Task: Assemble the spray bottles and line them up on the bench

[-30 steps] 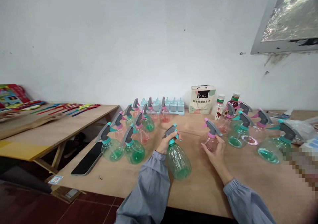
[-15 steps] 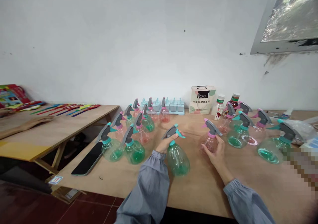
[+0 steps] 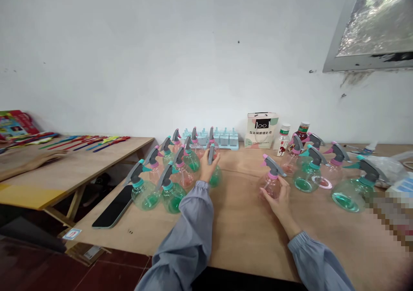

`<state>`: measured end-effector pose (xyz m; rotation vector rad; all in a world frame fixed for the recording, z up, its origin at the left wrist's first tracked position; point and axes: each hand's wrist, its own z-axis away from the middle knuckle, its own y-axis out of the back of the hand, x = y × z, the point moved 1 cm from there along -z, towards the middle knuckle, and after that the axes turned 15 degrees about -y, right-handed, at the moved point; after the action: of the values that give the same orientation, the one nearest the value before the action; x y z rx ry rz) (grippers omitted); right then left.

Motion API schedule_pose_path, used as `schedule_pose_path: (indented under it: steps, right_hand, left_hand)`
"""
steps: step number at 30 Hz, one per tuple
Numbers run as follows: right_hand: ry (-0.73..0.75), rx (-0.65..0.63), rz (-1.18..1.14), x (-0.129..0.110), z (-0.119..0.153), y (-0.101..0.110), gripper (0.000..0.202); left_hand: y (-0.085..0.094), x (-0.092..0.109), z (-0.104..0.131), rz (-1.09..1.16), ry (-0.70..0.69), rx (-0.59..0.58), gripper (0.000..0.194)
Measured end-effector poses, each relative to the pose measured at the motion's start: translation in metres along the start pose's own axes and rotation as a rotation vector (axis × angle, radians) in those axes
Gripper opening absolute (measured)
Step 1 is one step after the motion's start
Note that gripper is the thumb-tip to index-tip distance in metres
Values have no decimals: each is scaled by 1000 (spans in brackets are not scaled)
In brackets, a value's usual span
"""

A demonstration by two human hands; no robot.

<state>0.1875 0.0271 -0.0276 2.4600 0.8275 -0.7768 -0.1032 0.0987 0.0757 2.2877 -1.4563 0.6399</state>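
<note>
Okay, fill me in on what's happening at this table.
A person's left hand grips a green spray bottle by its head, while the right hand holds a pink spray bottle by its body. Other pink and green spray bottles stand on both sides, and a smartphone lies at the left.

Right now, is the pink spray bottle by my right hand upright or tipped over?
Upright: the pink spray bottle has its grey spray head above its round body, with your right hand against its side.
</note>
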Motion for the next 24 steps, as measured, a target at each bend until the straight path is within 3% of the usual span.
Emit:
schedule_pose_path:
  steps: [7,13,18,24]
  right_hand:
    - [13,-15,56,4,3,-2,80]
    - [-1,-67,95,3,4,-1,80]
    - [55,-59,84,0,4,0,72]
    - [-9,-78,9,0,5,-1,72]
  left_hand:
    - [-10,-45,-31,-29,35,75,28]
    - [-20,-64,-44,17,-1,78,46]
    - [-14,-61,-33,-79,-131,220,83]
    - [-2,-35,-14,-251,-287,357,80]
